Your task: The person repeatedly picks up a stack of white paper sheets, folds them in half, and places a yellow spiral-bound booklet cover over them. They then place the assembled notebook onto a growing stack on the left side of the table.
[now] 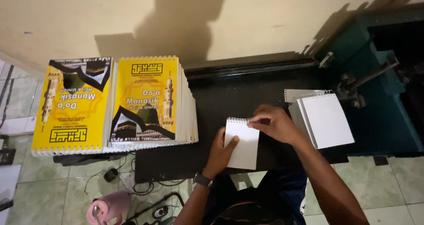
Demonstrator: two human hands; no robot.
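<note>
A small white spiral-bound booklet (244, 145) lies on the black work surface (221, 101) in front of me. My left hand (220, 153) holds its left edge, thumb resting on the white page. My right hand (274, 123) pinches the wire binding at the booklet's top right corner. A dark watch sits on my left wrist.
Two stacks of yellow-covered spiral booklets (150, 99) (73, 105) stand at the left. A small pile of white wire-bound booklets (324, 118) lies at the right. A dark green binding machine (375, 79) with a lever stands beyond them. Cables and a pink jug (108, 207) are on the tiled floor.
</note>
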